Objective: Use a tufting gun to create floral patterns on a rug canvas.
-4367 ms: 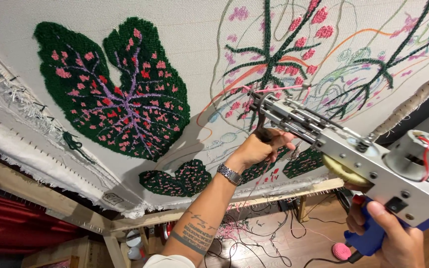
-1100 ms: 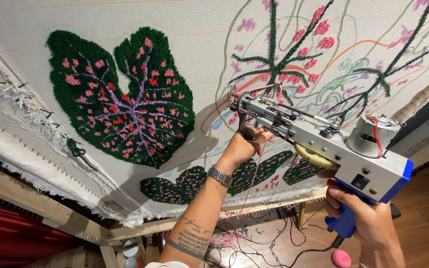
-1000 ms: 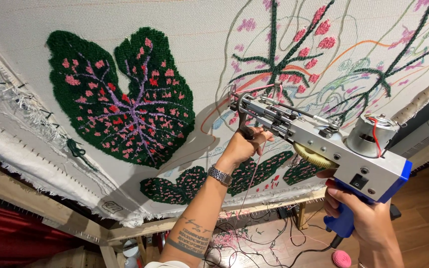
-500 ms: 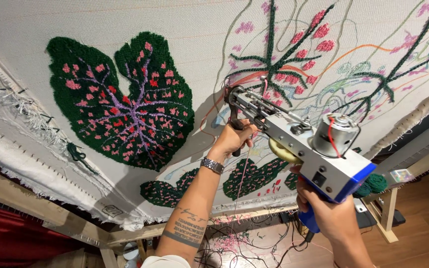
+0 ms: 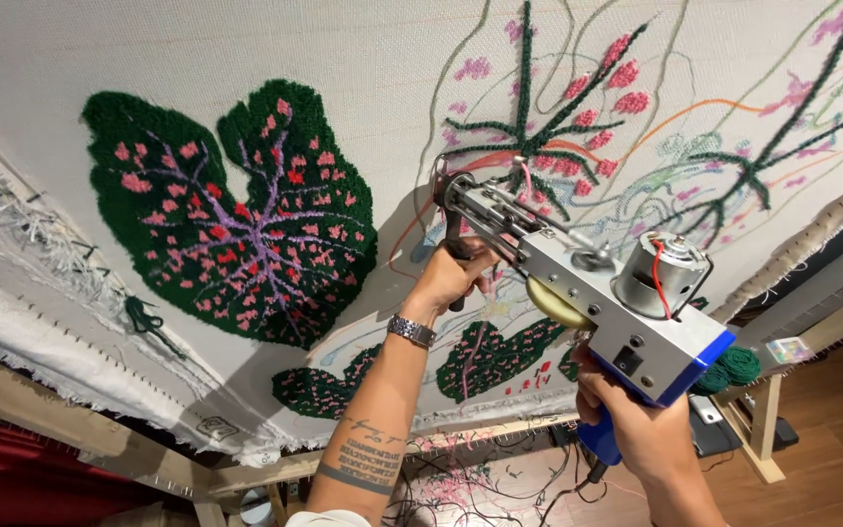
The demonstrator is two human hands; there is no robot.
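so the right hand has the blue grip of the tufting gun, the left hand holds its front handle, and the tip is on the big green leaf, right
Not quite. The head view shows the tip against bare cloth by the pink-flowered stem, well right of the big green leaf. The rest stands: right hand on the blue grip, left hand on the front handle.

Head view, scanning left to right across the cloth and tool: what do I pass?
Big green tufted leaf → left hand on the front grip → tufting gun → right hand on the blue handle → green yarn ball.
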